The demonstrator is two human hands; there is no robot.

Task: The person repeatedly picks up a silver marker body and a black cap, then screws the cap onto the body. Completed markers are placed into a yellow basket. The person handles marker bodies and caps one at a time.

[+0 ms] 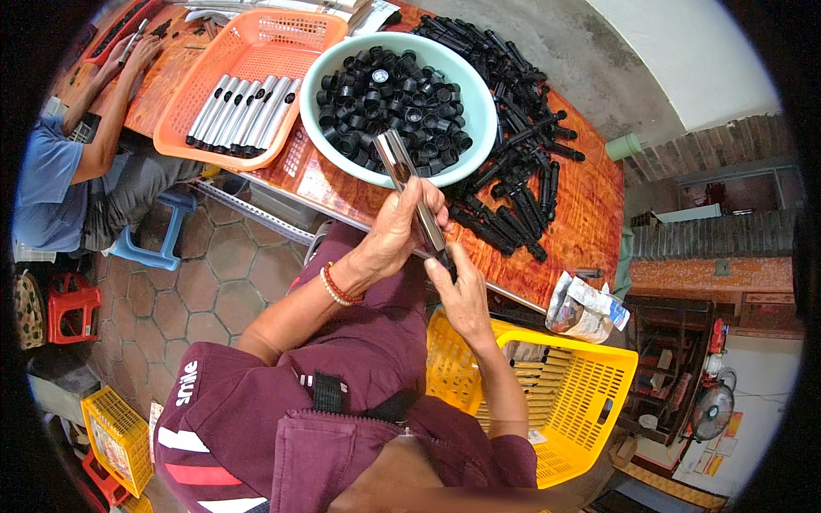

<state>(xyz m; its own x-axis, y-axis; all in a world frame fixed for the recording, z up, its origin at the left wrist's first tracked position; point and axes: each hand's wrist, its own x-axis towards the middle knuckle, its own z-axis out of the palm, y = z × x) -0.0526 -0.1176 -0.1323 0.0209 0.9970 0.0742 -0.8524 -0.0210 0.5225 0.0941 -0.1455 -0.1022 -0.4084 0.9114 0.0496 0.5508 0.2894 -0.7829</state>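
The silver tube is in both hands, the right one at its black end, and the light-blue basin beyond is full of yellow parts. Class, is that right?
Wrong colour: the head view shows black parts in the light-blue basin. The silver tube is in the left hand, the right hand at its black end.

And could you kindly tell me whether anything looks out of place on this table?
A pale round piece shows among the black caps in the light-green bowl; it looks odd because the rest there is black. It is too small to identify. I see no obvious spill or damage.
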